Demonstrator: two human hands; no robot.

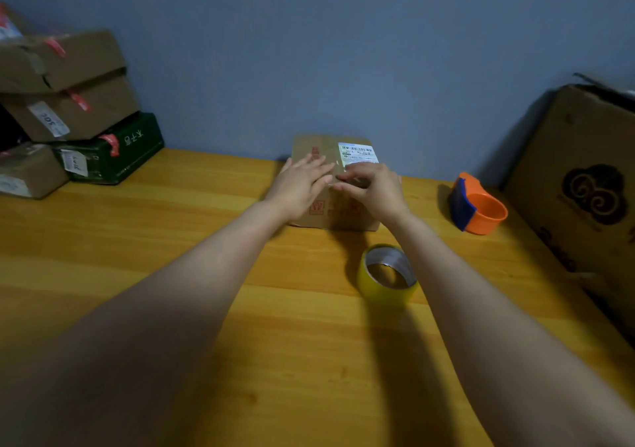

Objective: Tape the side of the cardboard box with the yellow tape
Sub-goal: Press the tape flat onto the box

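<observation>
Both hands sit on top of the small brown cardboard box [335,185], which stands at the back of the wooden counter [137,257] against the blue wall. The left hand [299,189] lies flat, fingers spread wide, palm pressing the lid. The right hand [372,190] has fingers curled narrow at the top seam, prob. pinching or smoothing a tape end; too blurred to tell if anything is held.

Progress, as a judgement: top seam looks glossy, so maybe taped already, not sure. The front side w/ red print shows no yellow strip, so the side taping looks not yet done. The yellow tape roll [386,276] lies loose on the counter, near the box's front, touched by neither hand. The orange and blue tape dispenser [477,204] sits idle to the right.

Containers: small box closed, contents hidden. The large brown carton [580,178] at right is open on top, inside not visible. The stacked parcels [68,103] at left are all shut.
</observation>
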